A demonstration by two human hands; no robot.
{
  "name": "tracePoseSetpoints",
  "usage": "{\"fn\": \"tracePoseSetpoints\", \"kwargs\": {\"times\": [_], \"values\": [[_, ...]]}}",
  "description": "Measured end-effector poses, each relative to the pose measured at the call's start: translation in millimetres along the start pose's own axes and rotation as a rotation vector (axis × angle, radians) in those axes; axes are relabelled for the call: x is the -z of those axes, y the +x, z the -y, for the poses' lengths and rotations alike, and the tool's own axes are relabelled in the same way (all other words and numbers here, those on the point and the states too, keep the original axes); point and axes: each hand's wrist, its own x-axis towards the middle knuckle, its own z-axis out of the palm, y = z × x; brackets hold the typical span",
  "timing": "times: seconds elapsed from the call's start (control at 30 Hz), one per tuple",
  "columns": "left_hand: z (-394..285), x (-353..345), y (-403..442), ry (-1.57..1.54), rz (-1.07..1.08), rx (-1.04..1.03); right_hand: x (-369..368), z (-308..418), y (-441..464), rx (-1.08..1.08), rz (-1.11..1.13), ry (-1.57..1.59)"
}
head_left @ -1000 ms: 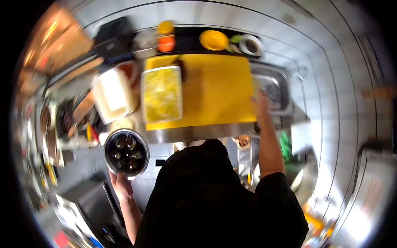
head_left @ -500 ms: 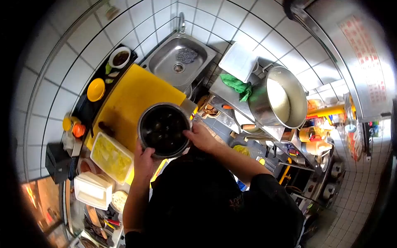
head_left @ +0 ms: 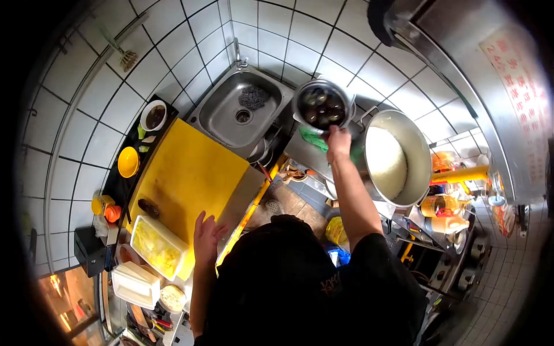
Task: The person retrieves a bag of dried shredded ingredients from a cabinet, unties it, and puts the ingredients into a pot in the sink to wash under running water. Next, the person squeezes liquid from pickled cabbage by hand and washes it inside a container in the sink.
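My right hand (head_left: 338,143) grips the near rim of a round metal bowl (head_left: 322,105) with several dark, shiny round items inside. The bowl is at the far end of the side counter, over a white container and beside a green cloth (head_left: 313,138). A large steel pot (head_left: 422,173) with a pale content stands to its right. My left hand (head_left: 208,233) holds nothing, its fingers apart, over the near edge of the yellow cutting board (head_left: 193,173). Left of that hand is a white tray of yellow pieces (head_left: 156,248), with a dark oblong item (head_left: 148,208) near it.
A steel sink (head_left: 239,109) lies beyond the board. Along the wall sit a yellow bowl (head_left: 128,162) and a white bowl of dark liquid (head_left: 154,116). White containers (head_left: 135,285) are at lower left. Bottles (head_left: 443,206) stand at the right.
The bowl went from my left hand to both hands, then away to the side counter in my right hand. My left hand has let go of it. The view has turned right.
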Motion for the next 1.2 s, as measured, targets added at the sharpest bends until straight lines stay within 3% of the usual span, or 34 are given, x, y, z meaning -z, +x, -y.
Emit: {"fn": "tracePoseSetpoints", "kwargs": {"times": [0.07, 0.13, 0.37, 0.5, 0.63, 0.67, 0.73, 0.8, 0.83, 0.87, 0.9, 0.93, 0.97, 1.0, 1.07, 1.13, 1.17, 1.2], "values": [[15.9, 20.5, -1.3, -0.058, -0.071, 0.012, -7.6, 4.1, 39.1, 0.0, -0.107, 0.148], [32.1, 41.9, -16.9, -0.113, -0.184, 0.015, -0.9, -3.1, 93.9, -0.12, -0.148, 0.075], [52.9, 56.3, -41.2, -0.271, -0.244, 0.001, 4.7, -11.3, 109.3, -0.129, -0.192, 0.13], [46.9, 51.8, -39.6, -0.212, -0.193, 0.019, -0.7, -0.1, 26.7, -0.074, -0.193, -0.012], [55.2, 60.2, -15.8, 0.105, -0.032, -0.015, 26.6, -43.9, -85.5, 0.12, 0.111, -0.529], [52.2, 52.8, -6.6, 0.114, -0.019, 0.041, 37.5, -44.2, -117.0, 0.089, 0.137, -0.491], [47.4, 35.5, 7.2, 0.224, 0.045, 0.117, 74.0, -41.2, -164.2, 0.17, 0.071, -0.65], [51.2, 34.0, 22.9, 0.325, 0.18, 0.173, 134.9, -69.9, -191.7, 0.051, -0.039, -0.546], [55.0, 33.3, 28.8, 0.37, 0.246, 0.202, 181.6, -98.6, -199.4, 0.123, -0.089, -0.536], [58.9, 31.2, 32.7, 0.417, 0.284, 0.199, 208.5, -92.2, -219.9, 0.095, -0.186, -0.746], [62.4, 27.4, 36.5, 0.463, 0.325, 0.194, 229.2, -77.5, -241.3, -0.002, -0.213, -0.7], [66.3, 23.6, 39.3, 0.509, 0.369, 0.186, 278.3, -104.6, -251.2, 0.078, -0.279, -0.837], [72.9, 20.7, 42.5, 0.529, 0.384, 0.2, 289.7, -92.6, -272.3, 0.018, -0.333, -0.649], [82.5, 17.7, 46.0, 0.548, 0.402, 0.211, 324.4, -100.5, -284.7, -0.002, -0.357, -0.938], [96.8, 8.4, 48.5, 0.603, 0.462, 0.219, 358.6, -110.4, -315.1, -0.031, -0.436, -0.802], [109.4, -6.7, 47.5, 0.675, 0.553, 0.213, 406.8, -150.3, -337.2, -0.03, -0.531, -0.925], [116.3, -16.6, 46.1, 0.741, 0.586, 0.192, 416.5, -155.2, -345.0, -0.112, -0.535, -0.84], [123.1, -27.8, 44.3, 0.806, 0.618, 0.17, 431.4, -169.6, -350.4, 0.038, -0.532, -0.96]]}}
